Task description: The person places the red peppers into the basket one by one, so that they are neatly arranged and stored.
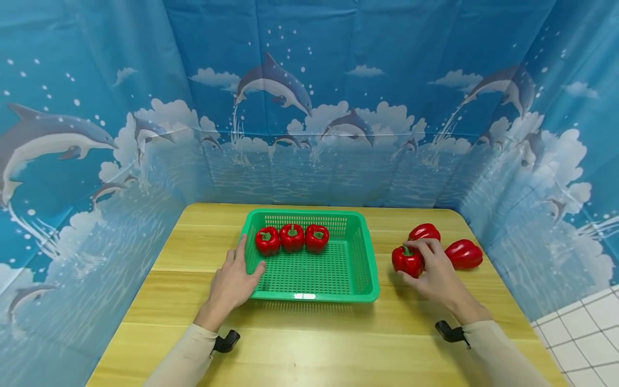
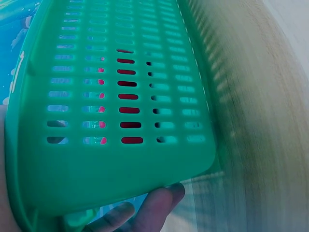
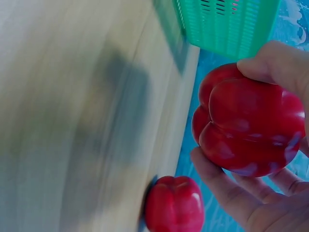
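Observation:
My left hand (image 1: 234,279) grips the left side of a green plastic basket (image 1: 333,297), with the thumb over its rim. In the left wrist view, fingertips (image 2: 155,208) show along the edge of the basket's slotted wall (image 2: 96,169). Three red bell peppers (image 1: 292,239) stand in a row inside, at the back left, stems up. To the right of the basket, my right hand (image 1: 437,277) holds another red bell pepper (image 1: 406,262) between thumb and fingers, its green stem upward. The right wrist view shows this pepper (image 3: 251,125) raised off the table.
Two more red bell peppers, one behind the right hand (image 1: 424,231) and one to its right (image 1: 464,254), lie on the yellow wooden table (image 1: 309,344). A blue dolphin-print curtain (image 1: 309,172) encloses the back and sides. White tiles (image 1: 585,333) show at the lower right.

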The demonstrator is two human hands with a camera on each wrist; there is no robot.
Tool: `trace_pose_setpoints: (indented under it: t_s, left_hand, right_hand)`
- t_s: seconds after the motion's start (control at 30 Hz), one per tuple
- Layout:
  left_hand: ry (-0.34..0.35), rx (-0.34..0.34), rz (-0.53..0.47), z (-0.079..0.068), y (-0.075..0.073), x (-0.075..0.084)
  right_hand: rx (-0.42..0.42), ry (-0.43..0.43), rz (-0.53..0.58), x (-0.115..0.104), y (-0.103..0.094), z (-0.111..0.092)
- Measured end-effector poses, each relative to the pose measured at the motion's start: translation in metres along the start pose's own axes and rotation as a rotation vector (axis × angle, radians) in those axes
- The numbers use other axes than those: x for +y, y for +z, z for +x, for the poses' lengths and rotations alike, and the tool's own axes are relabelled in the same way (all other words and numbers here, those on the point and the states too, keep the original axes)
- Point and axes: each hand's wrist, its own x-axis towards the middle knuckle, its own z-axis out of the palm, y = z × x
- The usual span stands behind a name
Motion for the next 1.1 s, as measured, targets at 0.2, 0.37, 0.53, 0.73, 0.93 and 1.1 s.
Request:
trace_pose_setpoints:
  t_s: [0.2, 0.37, 0.53, 0.73, 0.93, 1.1]
  left_hand:
    - [-0.001, 0.013, -0.007, 0.000, 0.000, -0.001]
    - [-0.008, 0.022, -0.035, 0.000, 0.000, -0.002]
    - [-0.024, 0.017, -0.084, 0.000, 0.000, -0.002]
    - [-0.023, 0.004, -0.093, 0.001, -0.002, -0.001]
    - [-0.011, 0.002, -0.090, 0.000, -0.005, 0.001]
    - [-0.003, 0.006, -0.078, -0.001, -0.005, 0.000]
  right_hand:
    - [0.010, -0.047, -0.016, -0.005, 0.000, 0.009]
    - [0.013, -0.092, -0.018, -0.012, -0.003, 0.015]
    - [0.037, -0.143, -0.029, -0.019, -0.005, 0.022]
    - [0.044, -0.173, -0.032, -0.028, -0.007, 0.031]
    - [0.035, -0.190, -0.033, -0.037, -0.009, 0.038]
    - [0.008, -0.199, -0.016, -0.047, -0.009, 0.044]
